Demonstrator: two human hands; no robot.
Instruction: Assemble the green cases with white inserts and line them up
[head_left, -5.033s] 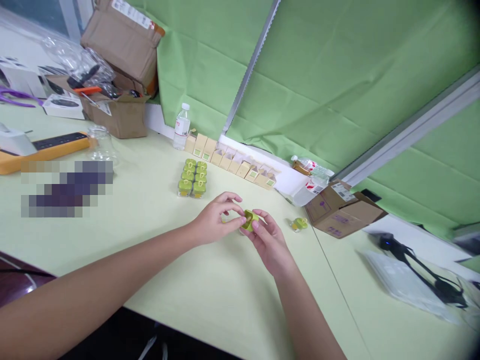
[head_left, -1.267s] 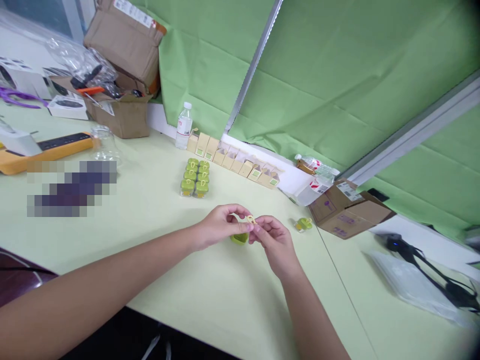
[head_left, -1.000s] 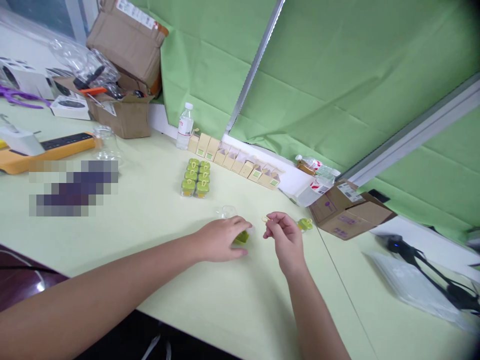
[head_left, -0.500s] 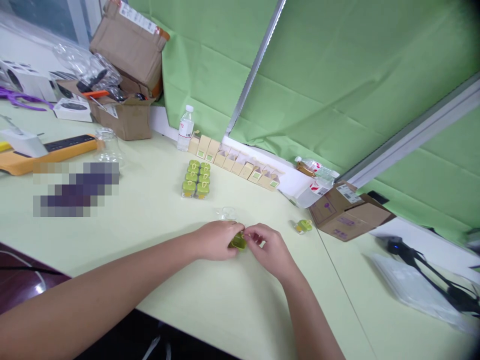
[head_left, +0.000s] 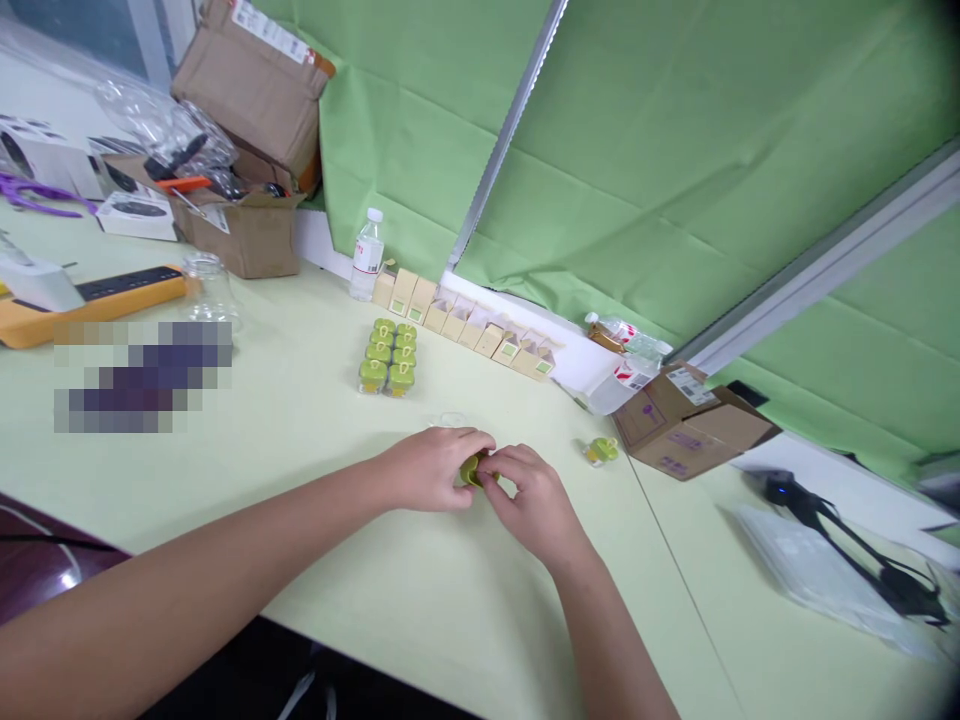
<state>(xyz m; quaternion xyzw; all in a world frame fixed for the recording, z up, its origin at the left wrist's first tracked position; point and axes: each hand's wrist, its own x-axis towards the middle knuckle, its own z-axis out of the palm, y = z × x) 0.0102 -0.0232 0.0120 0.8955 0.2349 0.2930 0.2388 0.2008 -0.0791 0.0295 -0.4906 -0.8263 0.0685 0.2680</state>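
Observation:
My left hand (head_left: 424,470) is closed around the edge of a small green lid (head_left: 469,469), its hollow side partly in view. From the other side my right hand (head_left: 531,492) pinches at the same lid, fingertips against its inner part; anything tiny between them is hidden. A clear plastic cup (head_left: 448,420) lies just beyond my left hand, partly covered by it. Small clear jars with green lids (head_left: 379,352) stand in two rows farther back. One more green-lidded jar (head_left: 601,451) is to the right of my hands.
Small beige cardboard boxes (head_left: 474,327) line the wall beside a water bottle (head_left: 367,255). A brown carton (head_left: 686,420) and plastic bottles (head_left: 634,360) are at the right. An orange power strip (head_left: 97,300), a glass jar (head_left: 204,288) and an open carton (head_left: 255,235) occupy the left.
My right fingers have moved left, farther over the lid, and the lid has tilted. My left hand has shifted slightly up and covers more of the clear cup. The view has moved slightly.

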